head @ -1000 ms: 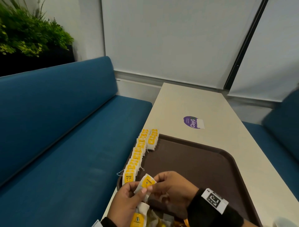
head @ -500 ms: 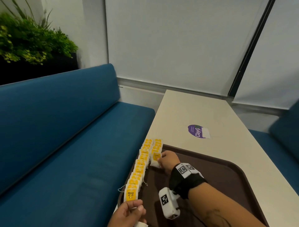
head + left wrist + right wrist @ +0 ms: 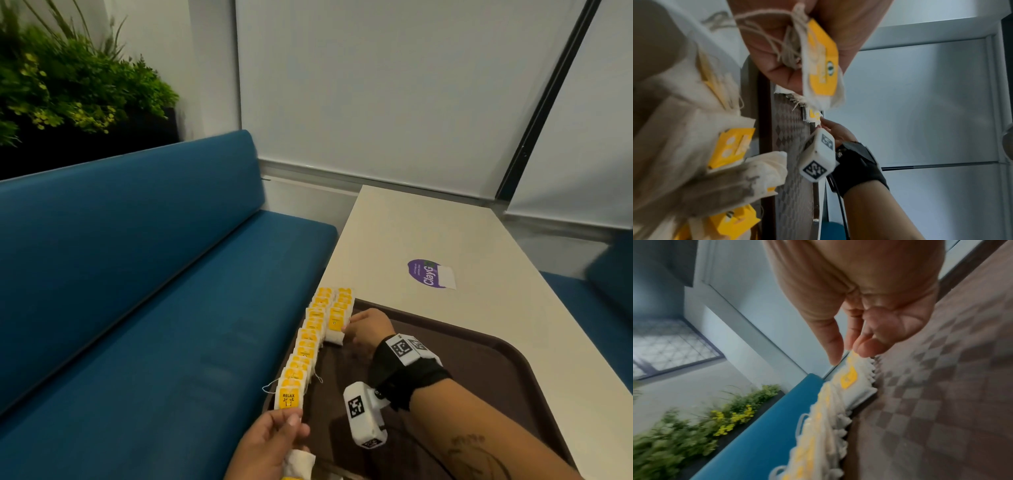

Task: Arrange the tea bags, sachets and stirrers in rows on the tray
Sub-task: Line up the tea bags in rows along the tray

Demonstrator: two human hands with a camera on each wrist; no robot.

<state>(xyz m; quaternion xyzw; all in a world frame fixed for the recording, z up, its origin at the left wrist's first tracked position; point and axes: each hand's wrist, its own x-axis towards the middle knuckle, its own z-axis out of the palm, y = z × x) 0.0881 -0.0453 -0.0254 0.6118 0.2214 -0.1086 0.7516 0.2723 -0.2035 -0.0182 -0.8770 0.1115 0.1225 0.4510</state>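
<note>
The new bag (image 3: 335, 324) now sits at the near end of the short row (image 3: 339, 308), up at the far left corner of the tray (image 3: 513, 370). A second ago I held it in both hands, close to me. Half a second ago my right hand (image 3: 368, 330) was already up at that row, and it has hardly moved since. Its fingers (image 3: 835, 344) come together on the top edge of the bag, thumb against fingertip, so I think I am just setting it straight before I let go. That makes one more bag in the second row.

The long row (image 3: 306, 349) runs along the left rim, bag after bag, each with a yellow tag. It looks the same as before.

My left hand (image 3: 270, 442) waits at the near left corner. Its fingers are curled tight on a spare bag (image 3: 823, 65) and its string.

More bags (image 3: 731, 146) lie in a pile near that hand, but they are blurry and cut off at the bottom of the head view. I can't count them. I see no sachets or stirrers anywhere. The right wrist view is blurry too. Beyond the tray the desk (image 3: 445, 233) has a purple sticker (image 3: 426, 274) on it.
</note>
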